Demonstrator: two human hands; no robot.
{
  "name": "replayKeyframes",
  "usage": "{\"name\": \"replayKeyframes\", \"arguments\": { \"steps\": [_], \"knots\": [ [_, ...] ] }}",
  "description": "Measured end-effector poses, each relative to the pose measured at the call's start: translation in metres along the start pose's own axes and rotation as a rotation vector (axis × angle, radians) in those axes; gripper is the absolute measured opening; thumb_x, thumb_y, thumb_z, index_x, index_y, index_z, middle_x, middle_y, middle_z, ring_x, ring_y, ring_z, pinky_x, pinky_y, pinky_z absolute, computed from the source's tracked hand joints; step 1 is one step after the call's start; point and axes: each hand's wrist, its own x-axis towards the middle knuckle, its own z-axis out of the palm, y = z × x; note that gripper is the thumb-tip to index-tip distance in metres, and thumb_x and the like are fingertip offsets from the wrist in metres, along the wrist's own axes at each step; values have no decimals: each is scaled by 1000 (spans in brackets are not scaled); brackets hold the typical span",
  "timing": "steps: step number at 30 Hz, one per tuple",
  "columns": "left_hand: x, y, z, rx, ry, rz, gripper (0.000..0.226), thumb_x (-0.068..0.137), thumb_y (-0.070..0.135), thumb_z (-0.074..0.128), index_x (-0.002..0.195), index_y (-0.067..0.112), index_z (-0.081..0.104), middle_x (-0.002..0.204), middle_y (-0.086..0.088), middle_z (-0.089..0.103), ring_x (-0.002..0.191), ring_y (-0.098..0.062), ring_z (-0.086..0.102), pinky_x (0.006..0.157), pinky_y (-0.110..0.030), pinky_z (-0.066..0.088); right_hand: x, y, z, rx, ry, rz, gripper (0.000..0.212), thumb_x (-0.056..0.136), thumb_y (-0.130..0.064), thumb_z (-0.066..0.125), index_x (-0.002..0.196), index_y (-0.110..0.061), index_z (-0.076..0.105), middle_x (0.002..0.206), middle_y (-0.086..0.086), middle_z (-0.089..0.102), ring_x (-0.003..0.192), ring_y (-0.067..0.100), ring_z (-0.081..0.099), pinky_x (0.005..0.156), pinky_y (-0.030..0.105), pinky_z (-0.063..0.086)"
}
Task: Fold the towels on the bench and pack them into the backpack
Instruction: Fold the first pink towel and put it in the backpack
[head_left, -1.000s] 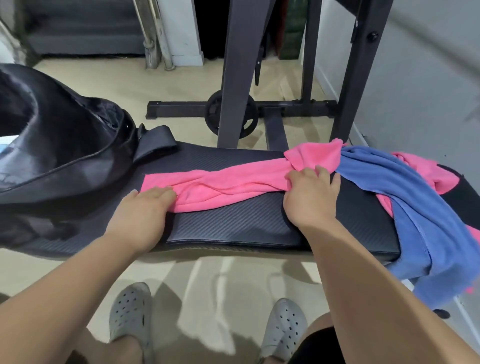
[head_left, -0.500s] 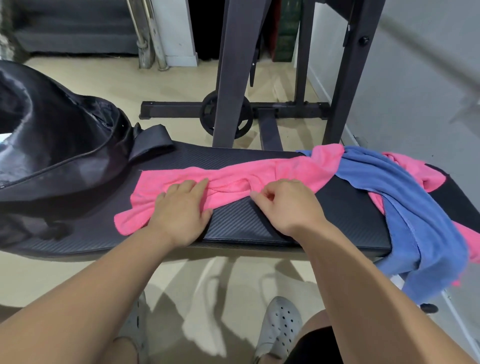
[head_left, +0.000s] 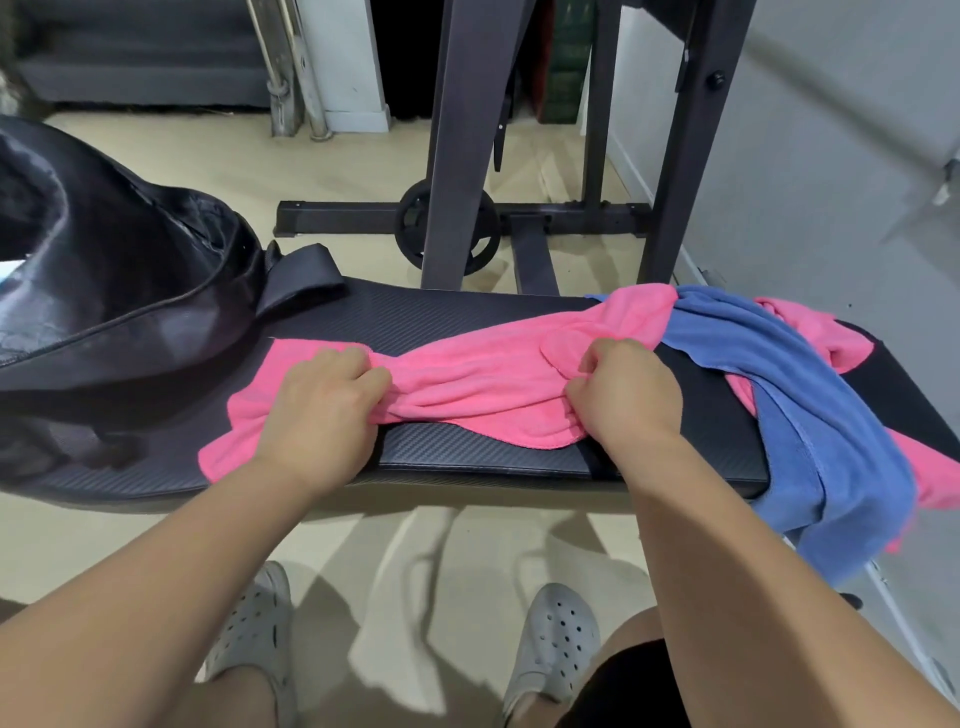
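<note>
The black padded bench (head_left: 467, 457) runs side to side. A black backpack (head_left: 104, 291) sits on its nine o'clock end. A pink towel (head_left: 483, 384) lies bunched across the middle. At three o'clock a blue towel (head_left: 810, 415) drapes over the end, on top of a second pink towel (head_left: 810, 327).

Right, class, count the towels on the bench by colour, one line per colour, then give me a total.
Pink: 2, the bunched pink towel gripped by the left hand and right hand, plus the second pink towel partly under the blue one.
Blue: 1, the blue towel draped over the right end of the bench.
Total: 3 towels.
</note>
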Motion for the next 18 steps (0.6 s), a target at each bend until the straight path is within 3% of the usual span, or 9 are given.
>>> {"name": "replayKeyframes", "arguments": {
  "steps": [4,8,11,15,18],
  "knots": [
    [-14,12,0,-82,25,22,15,71,28,58,70,12,54,75,-8,50,69,-32,49,59,-43,44,-4,0,-6,116,141,-6,11,87,-25,62,89,-15,65,100,3,54,85,27,52,67,33,38],
    [-22,27,-7,-190,12,48,21,70,33,49,67,12,52,68,-4,49,64,-31,49,57,-38,42,-16,6,-24,578,286,126,23,90,-22,52,68,-17,47,68,-2,53,67,21,44,63,36,34],
    [-33,30,-8,-279,-88,83,22,69,37,46,64,16,50,63,-1,52,60,-32,53,53,-35,45,-32,19,-41,807,367,277,23,80,-27,46,60,-18,38,62,3,48,62,23,41,60,48,39],
    [-39,27,-12,-144,-291,71,22,68,40,48,58,22,39,63,1,55,64,-32,57,54,-33,43,-57,48,-66,433,337,261,28,88,-23,47,66,-6,44,61,4,45,56,20,35,51,36,27],
    [-41,29,-18,-145,-379,21,34,65,54,52,58,23,39,61,6,51,63,-23,50,57,-33,44,-68,71,-80,113,-2,271,38,90,-32,51,68,-1,58,64,11,58,60,23,51,54,35,36]
  ]
}}
